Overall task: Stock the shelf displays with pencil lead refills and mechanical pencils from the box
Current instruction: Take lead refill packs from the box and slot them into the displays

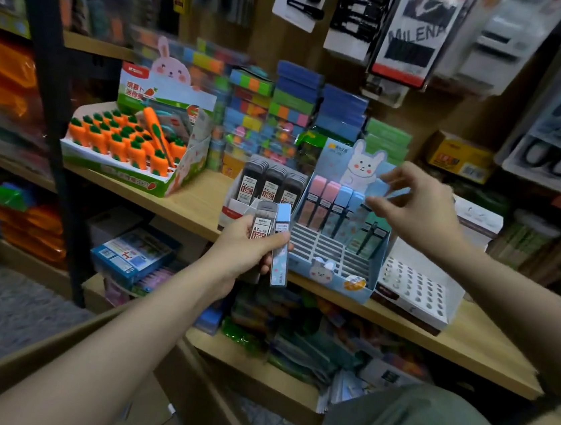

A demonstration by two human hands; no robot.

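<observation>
At frame centre, a grey and a blue lead refill [281,244] are gripped in the left hand [245,246], not yet shelved. Right of it, the bunny display [334,253] is only back-row filled; another blue refill [381,189] is pinched by the right hand [419,207] above it.

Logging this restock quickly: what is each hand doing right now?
Left hand: grips a dark refill case and a blue case.
Right hand: pinches a light-blue case.

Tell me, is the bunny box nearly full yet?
Not yet. The back row of the bunny display already has pink and blue refill cases. The right hand is adding a blue case; the left hand holds a grey case and another blue one. The front slots are empty.
</observation>
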